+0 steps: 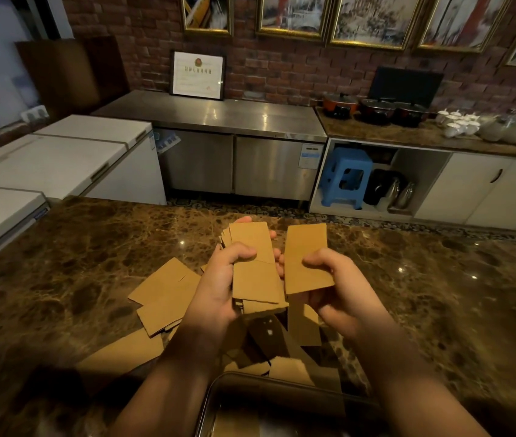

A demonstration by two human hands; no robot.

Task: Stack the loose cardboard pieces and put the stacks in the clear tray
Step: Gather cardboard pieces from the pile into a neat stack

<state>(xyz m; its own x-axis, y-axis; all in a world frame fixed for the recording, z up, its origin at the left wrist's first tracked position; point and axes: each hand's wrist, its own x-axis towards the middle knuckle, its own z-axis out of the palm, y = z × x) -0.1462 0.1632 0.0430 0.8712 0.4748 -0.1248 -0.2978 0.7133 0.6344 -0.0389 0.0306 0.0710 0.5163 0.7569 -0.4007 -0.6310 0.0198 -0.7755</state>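
Head view, above a brown marble counter (439, 294): left hand (219, 288) gripping a rough stack of cardboard pieces (255, 272), thumb curled across the top face, fingertips showing past the far edge. Right hand (329, 285) pinching 1 single cardboard piece (307, 257) just beside that stack, thumb on top, fingers beneath, near edge tilted toward the stack but apart from it. More loose pieces (165, 291) scattered flat on the counter below and to the left of both hands, some overlapping. Clear tray (215, 395) at the bottom edge, nearest the body, only its rounded rim and a bit of wall in view; contents impossible to tell in the shadow.

Step in hand, by the look of it: gathering, with 1 piece about to join the held stack. Next move likely calls for sliding the single piece onto the top face, squaring edges that sit visibly uneven, then reaching down for the scattered pieces. Stacking seemingly far from done, tray placing not yet begun.
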